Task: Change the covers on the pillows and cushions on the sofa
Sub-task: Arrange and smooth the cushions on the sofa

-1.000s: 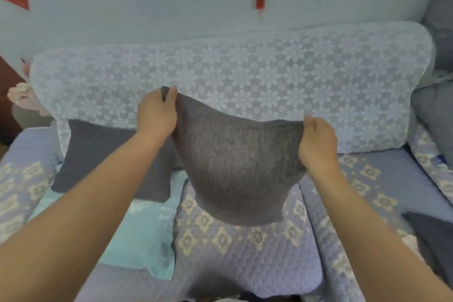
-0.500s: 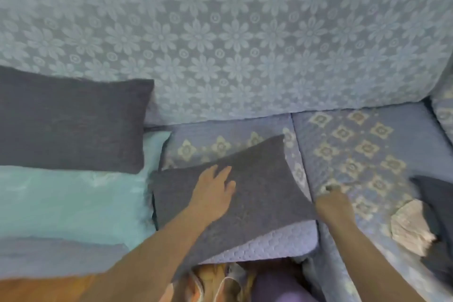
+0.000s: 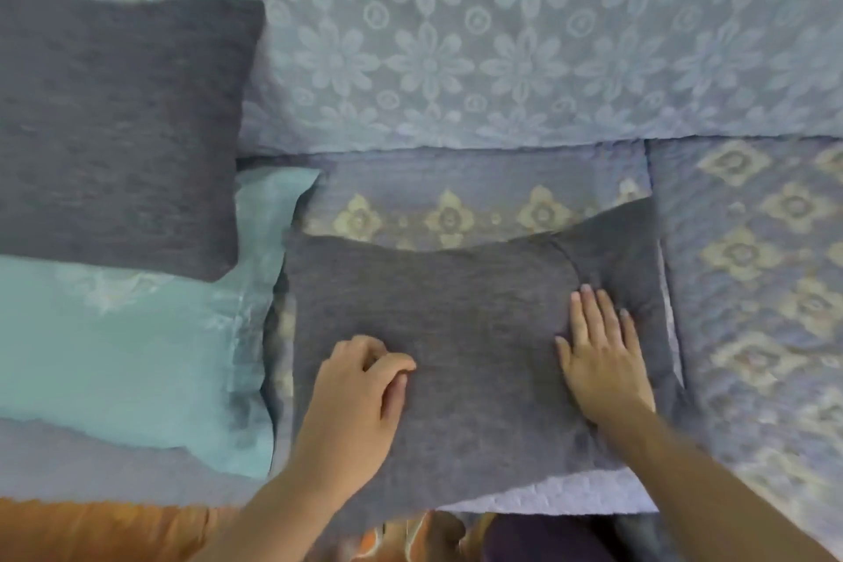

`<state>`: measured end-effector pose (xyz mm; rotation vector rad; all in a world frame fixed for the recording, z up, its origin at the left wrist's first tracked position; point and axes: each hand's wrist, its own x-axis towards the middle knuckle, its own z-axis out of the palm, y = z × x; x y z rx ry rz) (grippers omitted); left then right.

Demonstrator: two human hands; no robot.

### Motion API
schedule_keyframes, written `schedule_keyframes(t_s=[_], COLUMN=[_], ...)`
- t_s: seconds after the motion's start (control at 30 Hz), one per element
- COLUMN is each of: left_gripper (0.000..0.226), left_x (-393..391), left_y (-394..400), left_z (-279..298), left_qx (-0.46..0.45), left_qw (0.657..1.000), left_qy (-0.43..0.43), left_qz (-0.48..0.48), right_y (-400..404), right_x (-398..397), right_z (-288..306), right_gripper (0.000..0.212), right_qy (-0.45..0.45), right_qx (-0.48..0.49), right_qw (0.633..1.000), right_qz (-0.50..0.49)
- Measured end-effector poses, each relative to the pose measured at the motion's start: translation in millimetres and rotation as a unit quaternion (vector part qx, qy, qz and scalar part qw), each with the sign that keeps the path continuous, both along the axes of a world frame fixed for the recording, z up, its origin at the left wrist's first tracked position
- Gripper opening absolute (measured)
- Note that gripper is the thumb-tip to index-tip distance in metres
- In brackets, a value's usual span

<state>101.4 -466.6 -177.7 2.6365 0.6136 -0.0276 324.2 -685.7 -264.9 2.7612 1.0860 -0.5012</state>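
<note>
1. Quilted lilac sofa seat (image 3: 752,242) with cream flower motifs filled the view, its backrest (image 3: 502,37) draped in pale floral lace.
2. On the seat lay a flat grey cover (image 3: 456,324), which serves as the landmark here.
3. The right hand (image 3: 602,356) lay on the cover's right part, fingers straight and pressed flat beside a curved fold.
4. The left hand (image 3: 356,397) rested on the cover's lower-left part, fingers curled against the cloth; whether it pinched the fabric I cannot tell.
5. Left of the cover lay a turquoise pillow (image 3: 127,361).
6. A dark grey cushion (image 3: 118,128) sat up and left of the cover, overlapping the turquoise pillow.
</note>
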Motion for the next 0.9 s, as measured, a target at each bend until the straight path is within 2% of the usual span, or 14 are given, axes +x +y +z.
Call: schedule_keyframes(t_s=[0.07, 0.13, 0.2, 0.37, 0.4, 0.47, 0.57, 0.63, 0.67, 0.73, 0.8, 0.9], left_gripper=[0.022, 0.030, 0.041, 0.058, 0.060, 0.061, 0.065, 0.067, 0.066, 0.055, 0.050, 0.056], left_x=[12, 35, 54, 33, 35, 50, 44, 34, 31, 34, 41, 40], left_y=[2, -11, -19, 9, 11, 2, -42, -49, -40, -6, 27, 40], left_z=[20, 37, 30, -97, -110, -111, -78, -57, -51, -43, -47, -77], left_qx=[0.029, 0.052, 0.071, 0.101, 0.094, 0.089, 0.072, 0.045, 0.049, 0.083, 0.107, 0.095], left_qw=[0.998, 0.995, 0.994, 0.974, 0.966, 0.957, 0.959, 0.964, 0.965, 0.973, 0.978, 0.972], left_qy=[-0.046, -0.035, -0.025, 0.188, 0.232, 0.265, 0.236, 0.214, 0.203, 0.161, 0.151, 0.212], left_qz=[-0.036, -0.078, -0.078, -0.072, -0.068, -0.081, -0.137, -0.149, -0.158, -0.141, -0.093, -0.031], right_y=[-5, 13, 21, 32, 43, 82, 143, 140, 119, 49, -11, -5], right_x=[23, 49, 67, 14, 7, 0, -23, -36, -40, -33, -25, -29], right_z=[-19, -5, 7, 17, 19, 29, 49, 47, 39, 14, -4, -24], right_gripper=[0.071, 0.068, 0.066, 0.068, 0.068, 0.064, 0.058, 0.057, 0.059, 0.066, 0.074, 0.078], right_qy=[0.030, 0.011, 0.002, 0.024, 0.012, 0.032, 0.074, 0.047, 0.013, -0.035, -0.057, -0.024], right_qx=[-0.018, -0.020, -0.021, 0.042, 0.041, 0.023, 0.041, 0.043, 0.031, -0.026, -0.055, -0.039], right_qw=[0.998, 0.999, 0.997, 0.994, 0.992, 0.986, 0.995, 0.997, 0.999, 0.995, 0.970, 0.950], right_qz=[-0.057, -0.049, -0.068, -0.093, -0.118, -0.164, -0.055, 0.034, 0.029, -0.092, -0.229, -0.309])
